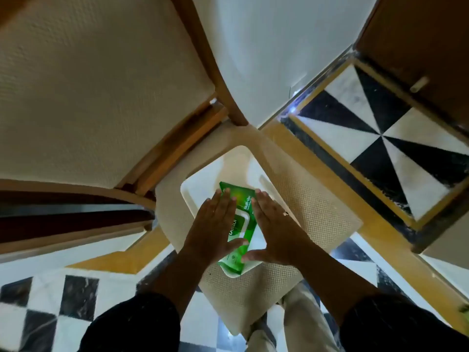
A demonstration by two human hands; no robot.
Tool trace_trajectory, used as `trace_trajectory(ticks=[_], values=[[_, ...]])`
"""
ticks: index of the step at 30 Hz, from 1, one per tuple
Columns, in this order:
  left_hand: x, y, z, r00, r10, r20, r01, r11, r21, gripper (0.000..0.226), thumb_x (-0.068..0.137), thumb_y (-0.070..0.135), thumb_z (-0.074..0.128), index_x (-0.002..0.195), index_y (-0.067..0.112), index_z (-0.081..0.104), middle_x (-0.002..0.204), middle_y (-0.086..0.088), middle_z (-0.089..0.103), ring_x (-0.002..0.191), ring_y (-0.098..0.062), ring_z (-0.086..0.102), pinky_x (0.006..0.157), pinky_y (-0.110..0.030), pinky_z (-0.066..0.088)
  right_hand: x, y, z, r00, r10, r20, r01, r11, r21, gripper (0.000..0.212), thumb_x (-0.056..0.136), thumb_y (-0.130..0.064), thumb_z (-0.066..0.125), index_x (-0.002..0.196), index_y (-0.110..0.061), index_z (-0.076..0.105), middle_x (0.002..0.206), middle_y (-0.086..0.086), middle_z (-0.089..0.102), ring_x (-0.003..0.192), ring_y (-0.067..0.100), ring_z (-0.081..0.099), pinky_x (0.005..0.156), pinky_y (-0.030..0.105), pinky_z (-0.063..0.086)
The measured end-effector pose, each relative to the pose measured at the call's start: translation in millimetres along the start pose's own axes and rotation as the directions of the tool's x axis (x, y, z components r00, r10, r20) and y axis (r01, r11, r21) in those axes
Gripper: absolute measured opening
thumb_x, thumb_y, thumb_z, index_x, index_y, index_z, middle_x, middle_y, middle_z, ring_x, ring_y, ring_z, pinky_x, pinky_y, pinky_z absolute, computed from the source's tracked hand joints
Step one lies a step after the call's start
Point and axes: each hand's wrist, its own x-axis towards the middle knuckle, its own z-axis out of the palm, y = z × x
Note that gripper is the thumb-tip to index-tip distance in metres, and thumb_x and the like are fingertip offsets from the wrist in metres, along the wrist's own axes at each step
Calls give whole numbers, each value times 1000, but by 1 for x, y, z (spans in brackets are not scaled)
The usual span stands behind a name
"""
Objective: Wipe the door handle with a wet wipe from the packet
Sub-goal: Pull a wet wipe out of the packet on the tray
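A green wet wipe packet with a white flap lid lies flat on a white tray, which sits on a cream chair seat. My left hand lies flat over the packet's left side, fingers straight, thumb across its lower part. My right hand lies flat along the right side, its thumb touching the packet's lower end. Neither hand is curled around the packet. No wipe is out. A small pale knob sticks out of a brown wooden panel at the upper right.
The chair's cream padded back in a wooden frame fills the upper left. A white wall rises behind it. The black-and-white checkered floor with yellow borders surrounds the chair. My trouser leg shows below the seat.
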Motion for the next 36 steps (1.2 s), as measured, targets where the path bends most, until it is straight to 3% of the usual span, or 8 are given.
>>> trace_trajectory(ticks=[5, 9, 18, 23, 27, 30, 33, 36], values=[[10, -7, 17, 998, -11, -67, 8, 999, -48, 101, 86, 68, 50, 155, 2, 19, 164, -20, 15, 152, -34, 14, 121, -47, 21, 17, 8, 20, 1000, -7, 14, 8, 996, -85, 134, 61, -92, 43, 151, 2, 6, 161, 20, -5, 148, 32, -6, 119, 50, 14], [14, -3, 25, 991, -18, -131, 5, 995, -96, 96, 86, 65, 45, 152, -2, 26, 161, -23, 21, 151, -34, 19, 120, -46, 23, 17, 10, 31, 1000, -16, -11, 15, 995, -96, 134, 62, -91, 45, 151, 3, 10, 161, 20, -3, 148, 33, -3, 118, 52, 17], [23, -4, 29, 996, 52, -70, -58, 995, -78, 86, 94, 54, 25, 153, -5, 9, 162, -29, 4, 152, -40, 1, 124, -49, 13, 18, 6, 43, 996, 29, -84, -40, 991, -129, 125, 70, -87, 43, 149, 7, 19, 159, 25, 3, 148, 35, 2, 118, 53, 19], [18, -5, 14, 979, 144, -145, -163, 978, -132, 70, 94, 35, 32, 145, -13, 33, 151, -35, 34, 145, -46, 30, 116, -54, 34, 19, 4, 42, 995, 63, -81, -75, 986, -151, 123, 70, -86, 44, 149, 4, 20, 159, 26, 8, 148, 35, 5, 117, 52, 19], [4, -28, 2, 966, 183, -182, -204, 973, -104, 66, 97, 36, 29, 148, -7, 33, 155, -28, 33, 148, -38, 27, 116, -51, 32, 17, -2, 35, 996, 65, -69, -73, 990, -120, 123, 70, -85, 46, 150, 4, 19, 159, 26, 8, 148, 35, 5, 118, 52, 16], [-5, -41, -3, 953, 202, -227, -215, 976, -34, 63, 98, 35, 34, 147, -4, 37, 157, -25, 32, 149, -37, 25, 117, -52, 32, 15, -10, 29, 984, 110, -140, -108, 994, 26, 99, 78, -70, 56, 144, 2, 37, 156, 27, 19, 146, 37, 13, 117, 51, 18], [-8, -41, -5, 953, 191, -237, -198, 980, -7, 62, 98, 34, 36, 148, -2, 37, 159, -22, 30, 150, -35, 22, 119, -51, 30, 15, -26, 26, 959, 115, -258, -101, 993, 68, 46, 79, -38, 78, 110, -5, 69, 143, 29, 44, 135, 43, 39, 105, 56, 40], [-10, -37, -6, 958, 164, -236, -170, 985, -5, 62, 99, 36, 34, 149, -1, 35, 160, -21, 29, 150, -34, 21, 120, -50, 29, 18, -47, 27, 953, 137, -269, -133, 991, 33, 24, 76, -22, 82, 91, -4, 76, 132, 29, 56, 125, 46, 49, 96, 58, 47]])
